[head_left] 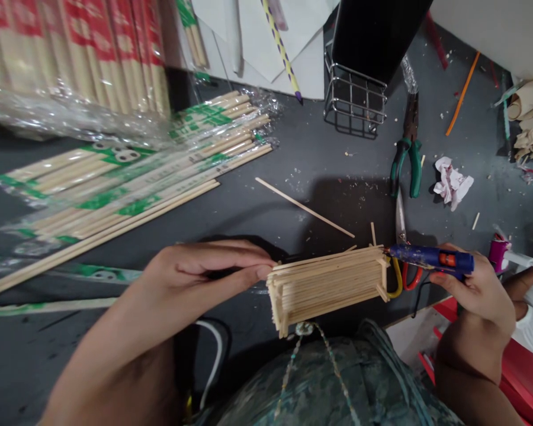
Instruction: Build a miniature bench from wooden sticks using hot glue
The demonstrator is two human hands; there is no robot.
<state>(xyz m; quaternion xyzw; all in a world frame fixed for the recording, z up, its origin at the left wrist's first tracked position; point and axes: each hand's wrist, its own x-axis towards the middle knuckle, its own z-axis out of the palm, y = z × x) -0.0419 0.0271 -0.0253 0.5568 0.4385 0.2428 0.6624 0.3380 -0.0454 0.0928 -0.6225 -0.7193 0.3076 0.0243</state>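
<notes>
A small box-like frame of wooden sticks is raised in front of my chest. Thumb and fingers of my left hand pinch its left upper corner. On the other side, my right hand grips a blue hot glue gun with an orange trigger. The gun's nozzle is at the frame's upper right corner; whether it touches I cannot tell. Short stick ends jut up beside that corner. Partly hidden behind the frame and gun lie scissors with yellow and red handles.
Wrapped chopsticks are piled at the left, below a large red-printed pack. A loose stick lies mid-table. Green-handled pliers, a wire stand holding a black phone and crumpled paper lie beyond. Another person's arm shows at right.
</notes>
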